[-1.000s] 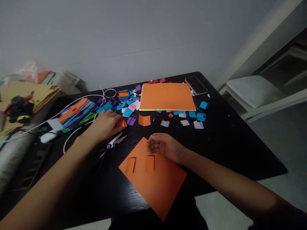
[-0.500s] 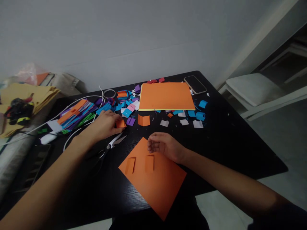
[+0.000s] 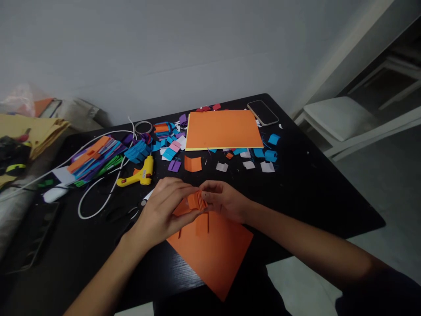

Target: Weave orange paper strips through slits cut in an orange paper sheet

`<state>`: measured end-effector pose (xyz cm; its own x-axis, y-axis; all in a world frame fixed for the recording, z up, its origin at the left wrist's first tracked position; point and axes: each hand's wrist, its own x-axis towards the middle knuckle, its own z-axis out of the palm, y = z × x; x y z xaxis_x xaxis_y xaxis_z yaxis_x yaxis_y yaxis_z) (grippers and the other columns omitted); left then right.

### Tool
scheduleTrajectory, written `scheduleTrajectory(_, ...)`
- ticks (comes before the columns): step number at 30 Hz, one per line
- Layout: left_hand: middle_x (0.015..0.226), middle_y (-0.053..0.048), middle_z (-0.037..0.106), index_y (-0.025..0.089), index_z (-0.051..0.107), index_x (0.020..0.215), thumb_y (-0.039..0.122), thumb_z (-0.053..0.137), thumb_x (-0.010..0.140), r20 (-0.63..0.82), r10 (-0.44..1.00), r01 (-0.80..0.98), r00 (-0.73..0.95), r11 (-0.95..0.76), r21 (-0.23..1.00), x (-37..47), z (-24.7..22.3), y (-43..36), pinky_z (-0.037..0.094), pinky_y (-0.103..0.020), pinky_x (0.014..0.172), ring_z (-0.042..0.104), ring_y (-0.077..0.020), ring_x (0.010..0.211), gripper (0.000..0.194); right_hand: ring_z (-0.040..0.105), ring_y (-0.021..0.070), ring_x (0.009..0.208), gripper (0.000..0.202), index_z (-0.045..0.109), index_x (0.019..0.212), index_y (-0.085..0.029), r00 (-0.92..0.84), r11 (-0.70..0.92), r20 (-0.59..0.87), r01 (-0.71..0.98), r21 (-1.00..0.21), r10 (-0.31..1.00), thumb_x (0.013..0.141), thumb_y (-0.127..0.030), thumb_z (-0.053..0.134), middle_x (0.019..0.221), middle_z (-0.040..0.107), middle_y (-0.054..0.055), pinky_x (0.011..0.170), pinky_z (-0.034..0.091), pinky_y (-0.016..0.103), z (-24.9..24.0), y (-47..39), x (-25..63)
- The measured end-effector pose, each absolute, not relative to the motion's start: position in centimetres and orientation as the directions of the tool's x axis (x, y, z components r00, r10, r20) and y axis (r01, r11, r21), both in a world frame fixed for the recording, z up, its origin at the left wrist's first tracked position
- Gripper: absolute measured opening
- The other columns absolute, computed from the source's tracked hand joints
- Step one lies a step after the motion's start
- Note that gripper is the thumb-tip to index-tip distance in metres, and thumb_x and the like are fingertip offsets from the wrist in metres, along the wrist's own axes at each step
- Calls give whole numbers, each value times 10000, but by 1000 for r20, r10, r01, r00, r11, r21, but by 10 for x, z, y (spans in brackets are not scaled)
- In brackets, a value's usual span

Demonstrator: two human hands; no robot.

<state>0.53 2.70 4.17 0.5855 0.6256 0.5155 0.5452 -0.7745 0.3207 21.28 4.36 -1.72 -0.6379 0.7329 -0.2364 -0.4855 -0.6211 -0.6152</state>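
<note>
Shifted since the earlier frame: left hand, from beyond and left of the orange sheet to its far corner, beside right hand; also newly in view, yellow glue gun. Lies nearest, on the black table: orange sheet, cornerwise to the near edge, with folded orange flaps on its far-left part, partly beneath the left hand.

Sits over the sheet's far corner: folded orange bundle, between the two hands. Runs roughly left to right along its long axis, as far as so small a view allows, with layered edges toward the right hand. Key relation: bundle directly right of the left fingertips and directly left of the right fingertips, neither hand nearer. Left fingers narrow, holding the bundle, index above and thumb below. Right fingers bent, at the layered end; pinch or mere touch, cannot tell.

Lie left of the sheet: scissors, partly under the left hand, and, farther off, the glue gun and white cable. Lie beyond the sheet: creased orange slip, purple slip to its left, white slips to its right. Appear farthest beyond the sheet: large orange card and, toward the right, phone.
</note>
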Motion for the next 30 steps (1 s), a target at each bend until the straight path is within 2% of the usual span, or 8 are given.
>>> scheduleTrajectory(7,1110,-100,775,163,646,1269,317,823,885,537,635,554,555,-764,331,3,22,25,559,-392,949,694,-250,1062,450,656,72,699,308,729,822,-195,-566,-558,-248,-477,-679,786,680,-316,974,778,719,-53,717,555,216,-18,42,211)
scheduleTrajectory(16,1145,-121,779,141,650,1286,246,808,900,573,614,489,543,-786,379,5,15,21,588,-389,953,719,-243,1091,431,627,67,630,330,675,787,-179,-633,-552,-197,-430,-715,748,720,-347,951,708,692,-59,654,517,207,-16,41,212)
scheduleTrajectory(25,1136,-128,784,149,652,1298,242,798,909,604,630,495,489,-770,402,8,6,17,607,-412,930,740,-252,1065,426,631,64,651,331,670,792,-169,-631,-543,-199,-416,-729,750,737,-349,942,712,691,-55,662,508,192,-11,40,213)
scheduleTrajectory(30,1133,-134,787,134,661,1280,186,831,867,627,606,498,489,-784,370,8,4,17,601,-427,916,743,-262,1048,449,655,74,694,276,676,784,-185,-659,-524,-142,-429,-736,739,760,-299,927,751,700,-51,733,549,217,-11,39,213)
